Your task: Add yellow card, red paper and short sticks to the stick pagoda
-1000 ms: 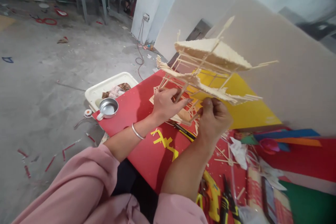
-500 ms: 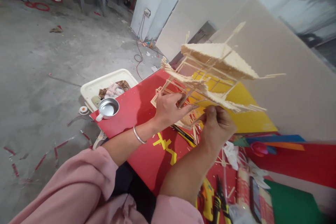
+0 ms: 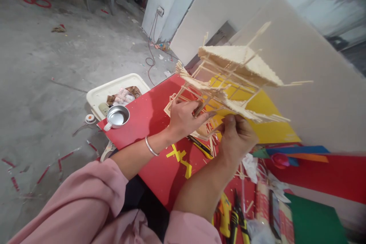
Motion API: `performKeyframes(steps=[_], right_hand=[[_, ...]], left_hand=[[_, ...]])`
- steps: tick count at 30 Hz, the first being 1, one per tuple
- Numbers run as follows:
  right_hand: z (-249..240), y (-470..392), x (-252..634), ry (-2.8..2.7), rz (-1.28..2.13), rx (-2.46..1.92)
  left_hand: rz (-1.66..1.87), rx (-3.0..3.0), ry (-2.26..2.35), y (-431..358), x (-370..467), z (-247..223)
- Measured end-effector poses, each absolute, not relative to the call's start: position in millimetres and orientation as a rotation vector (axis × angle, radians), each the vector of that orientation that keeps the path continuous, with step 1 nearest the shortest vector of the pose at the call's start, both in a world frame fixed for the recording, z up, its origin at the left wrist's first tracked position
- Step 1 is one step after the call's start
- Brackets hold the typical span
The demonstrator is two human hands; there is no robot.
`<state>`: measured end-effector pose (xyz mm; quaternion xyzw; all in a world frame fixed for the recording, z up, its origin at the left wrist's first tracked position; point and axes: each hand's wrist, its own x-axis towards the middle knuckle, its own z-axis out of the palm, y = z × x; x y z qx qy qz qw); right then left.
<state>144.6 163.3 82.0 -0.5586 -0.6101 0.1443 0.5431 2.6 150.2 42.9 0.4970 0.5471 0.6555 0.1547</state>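
Pale wood, in thin sticks laid close together, made up the two-tiered pavilion model [image 3: 221, 92] that I saw through the head camera. It stood tilted across that view above the red tabletop [image 3: 134, 122], a yellow sheet [image 3: 265, 122] behind it; the hands hid too much for me to tell whether its base bore fully on the table.

I judged it very light and stiff along each stick, dry rather than slippery, yet fragile at the joints, where a hard squeeze could snap a stick or break a bond. The sound places to take hold looked to be the uprights and base frame, down low, well away from the loose-ended eaves.

The left hand [image 3: 184, 117] had its fingers curled around an upright below the lower roof, thumb stretched out towards the other hand. The right hand [image 3: 238, 133] had thumb and forefinger drawn together in a pinch at the near side, seemingly on a slim stick of the frame, though the knuckles covered most of it.

The upper roof [image 3: 248, 55] showed cream-coloured and ragged along its edges, with long sticks jutting past its corners; below, the lower roof curved upward in a stepped fringe over an open lattice.
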Motion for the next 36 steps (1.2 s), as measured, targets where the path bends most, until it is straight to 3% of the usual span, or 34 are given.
performKeyframes(steps=[36], right_hand=[[88.1,163.5,135.4,-1.500,0.351,-1.198]], left_hand=[[1.961,1.442,1.544,149.7,-1.0,43.5]])
